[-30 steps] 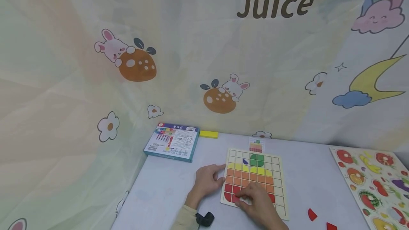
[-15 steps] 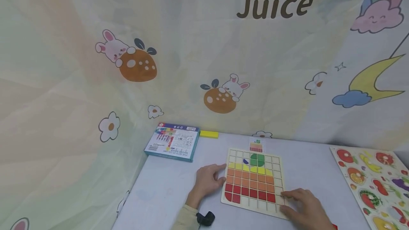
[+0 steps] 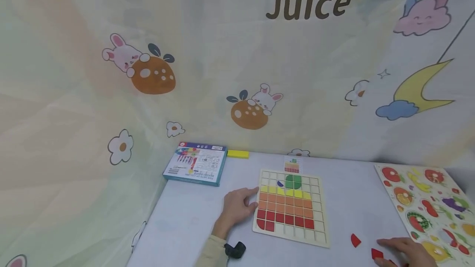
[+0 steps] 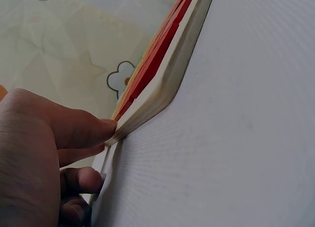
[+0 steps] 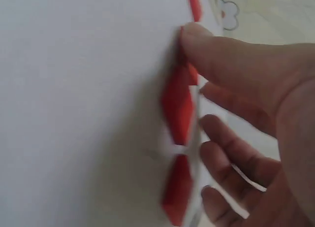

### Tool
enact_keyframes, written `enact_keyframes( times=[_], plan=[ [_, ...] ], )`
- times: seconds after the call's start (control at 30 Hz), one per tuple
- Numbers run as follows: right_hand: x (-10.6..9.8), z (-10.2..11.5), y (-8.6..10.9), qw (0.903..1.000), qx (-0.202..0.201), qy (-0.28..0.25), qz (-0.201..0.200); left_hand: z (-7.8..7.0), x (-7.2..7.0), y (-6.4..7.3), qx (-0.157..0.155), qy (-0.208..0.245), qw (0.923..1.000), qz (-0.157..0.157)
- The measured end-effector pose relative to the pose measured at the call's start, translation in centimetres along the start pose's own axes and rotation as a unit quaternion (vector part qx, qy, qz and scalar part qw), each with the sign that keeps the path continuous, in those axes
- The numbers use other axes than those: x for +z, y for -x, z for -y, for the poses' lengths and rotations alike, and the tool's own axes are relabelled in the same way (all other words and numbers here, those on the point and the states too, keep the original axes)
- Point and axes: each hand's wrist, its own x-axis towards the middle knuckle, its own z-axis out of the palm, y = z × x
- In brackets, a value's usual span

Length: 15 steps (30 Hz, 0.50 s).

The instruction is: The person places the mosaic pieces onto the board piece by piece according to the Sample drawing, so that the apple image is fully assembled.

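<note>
A pale square grid board (image 3: 317, 230) lies on the table, with rows of red, orange and yellow pieces and a green shape (image 3: 293, 181) near its top. At its left edge is my left hand (image 3: 236, 207), index finger and thumb tips touching the side. In the left wrist view, the thumb presses against the board's edge (image 4: 147, 101). My right hand (image 3: 406, 250) is over the loose red pieces (image 3: 377, 254) at the lower right, index finger extended and thumb apart. In the right wrist view, the thumb tip touches a red tile (image 5: 183, 49); the contact is blurred.
A small pattern card (image 3: 293, 165) stands behind the board. At the back left lie a blue-edged box (image 3: 196, 164) and a yellow block (image 3: 238, 154). A fruit puzzle board (image 3: 426, 201) lies to the right. A red wedge (image 3: 355, 240) sits between the two boards.
My right hand let go of a red piece on the board, then moved right to the loose red pieces. The left hand stays at the board's edge; the head view shifted slightly.
</note>
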Motion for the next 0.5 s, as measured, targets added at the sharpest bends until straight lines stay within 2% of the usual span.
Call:
enact_keyframes(
  times=[0.2,0.5],
  plan=[
    [0.6,2.3,0.7,0.9988,-0.027,-0.006,-0.042,0.1,0.0,-0.1,0.005,-0.003,1.0,-0.002],
    [0.1,3.6,0.8,0.9987,-0.041,0.012,-0.026,0.1,-0.1,-0.1,-0.001,0.001,1.0,-0.001]
  ],
)
